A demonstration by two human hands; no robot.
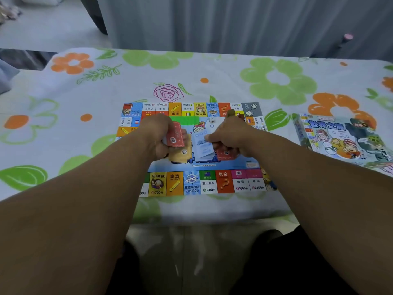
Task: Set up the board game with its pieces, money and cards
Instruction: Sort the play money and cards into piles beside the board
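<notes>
board for the game lies unfolded and flat on the surface, which is covered by a flowered cloth, directly in front of the person. both hands are over the middle of the board, busy with the paper money. the left hand has its fingers curled round a bundle of red notes, and some yellow notes show just below it; whether these are held or lie on the board i cannot tell. the right hand pinches a sheaf of blue notes under the thumb, and a second red bundle sticks out beneath its palm.

as for progress, the board is laid out, a green stack already rests near the far side of the centre, and a white die sits on the board just beside it. the money looks to be mid-sorting by colour, so most of it is not yet set down in piles. no clear playing pieces or separate card decks can be made out, so those seem left to do. the game box lies well apart on the right of the surface.
</notes>
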